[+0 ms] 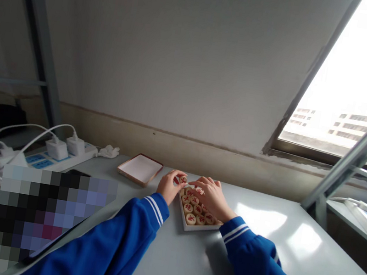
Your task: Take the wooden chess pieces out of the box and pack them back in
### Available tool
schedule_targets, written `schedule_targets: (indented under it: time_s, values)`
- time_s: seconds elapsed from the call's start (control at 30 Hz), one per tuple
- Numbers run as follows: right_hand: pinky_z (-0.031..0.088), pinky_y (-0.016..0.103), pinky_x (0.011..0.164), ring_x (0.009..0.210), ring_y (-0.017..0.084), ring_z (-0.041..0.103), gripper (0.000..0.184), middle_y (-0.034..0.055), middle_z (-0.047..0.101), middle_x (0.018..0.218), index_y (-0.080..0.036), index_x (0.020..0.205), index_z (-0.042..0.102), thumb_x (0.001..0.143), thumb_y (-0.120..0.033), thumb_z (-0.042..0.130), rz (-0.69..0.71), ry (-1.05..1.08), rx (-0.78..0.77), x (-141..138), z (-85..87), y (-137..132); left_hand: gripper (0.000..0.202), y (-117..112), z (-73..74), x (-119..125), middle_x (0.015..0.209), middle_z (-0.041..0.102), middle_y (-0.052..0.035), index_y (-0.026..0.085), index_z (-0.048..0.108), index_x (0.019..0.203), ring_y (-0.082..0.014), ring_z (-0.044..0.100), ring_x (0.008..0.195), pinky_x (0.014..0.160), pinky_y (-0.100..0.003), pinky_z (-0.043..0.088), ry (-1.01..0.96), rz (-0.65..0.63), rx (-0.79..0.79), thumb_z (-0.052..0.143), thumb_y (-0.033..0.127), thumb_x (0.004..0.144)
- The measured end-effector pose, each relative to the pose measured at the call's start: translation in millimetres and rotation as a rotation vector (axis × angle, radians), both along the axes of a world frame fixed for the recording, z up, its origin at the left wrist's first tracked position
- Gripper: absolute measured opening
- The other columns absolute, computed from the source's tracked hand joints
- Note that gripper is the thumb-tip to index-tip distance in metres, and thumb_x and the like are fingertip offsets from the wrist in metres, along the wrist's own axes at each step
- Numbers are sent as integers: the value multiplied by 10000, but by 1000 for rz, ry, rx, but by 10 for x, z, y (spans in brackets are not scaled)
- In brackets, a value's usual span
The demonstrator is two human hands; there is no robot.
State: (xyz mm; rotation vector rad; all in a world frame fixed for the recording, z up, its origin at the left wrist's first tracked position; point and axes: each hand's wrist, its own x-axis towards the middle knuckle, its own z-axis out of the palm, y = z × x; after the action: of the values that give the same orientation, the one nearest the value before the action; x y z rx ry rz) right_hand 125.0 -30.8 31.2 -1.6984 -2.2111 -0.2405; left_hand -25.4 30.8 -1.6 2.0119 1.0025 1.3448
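Note:
A shallow white box (186, 226) lies on the grey table (183, 267), filled with several round wooden chess pieces (191, 218) marked in red. My left hand (169, 186) is at the box's far left corner, fingers pinched on one round piece (182, 180). My right hand (211, 197) rests over the far part of the box, fingers curled down onto the pieces; what they hold, if anything, is hidden. Both arms wear blue sleeves with white stripes.
The box's lid (140, 169), white inside with a dark red rim, lies to the left of my hands. Further left are a power strip (62, 157) with white chargers and cables, and a pixelated patch. A metal frame post (357, 160) and window stand at right.

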Motion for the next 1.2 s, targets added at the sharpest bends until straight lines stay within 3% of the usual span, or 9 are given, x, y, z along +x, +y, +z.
schedule_targets:
  time_s: [0.33,0.57,0.73,0.97,1.2]
  values:
    - [319,354,743,893,202,502,281,40,628,912,-246,901,607,804,-452,442,26,-16,-67,33,54,33,164,-26,39,-21,839,626,-14,173,593,816,-108,512,629,645,-253,437,68,72,-36,604,137,656]
    - [316,358,778,918,211,515,254,57,614,947,-234,899,605,781,-423,485,-35,4,-112,55,52,56,178,13,3,-1,797,635,-10,165,600,798,-103,519,646,645,-230,440,16,7,-46,623,116,629]
    - [312,341,739,819,191,534,255,26,624,814,-243,863,613,763,-447,498,-41,16,-149,82,76,70,190,45,-24,11,780,642,-18,158,608,808,-113,541,680,661,-234,445,-3,-1,-75,637,133,621]
    - [298,364,751,893,226,490,277,62,587,924,-246,848,625,742,-476,514,-25,-78,-99,187,31,107,155,64,-47,2,767,653,-18,161,625,786,-119,567,709,696,-242,448,-4,65,-158,632,148,632]
    - [311,414,806,973,245,448,326,52,568,972,-269,833,632,745,-535,464,-33,82,-162,226,-31,158,162,72,-53,11,765,657,-14,172,633,791,-129,568,724,705,-257,440,15,90,-154,641,182,630]
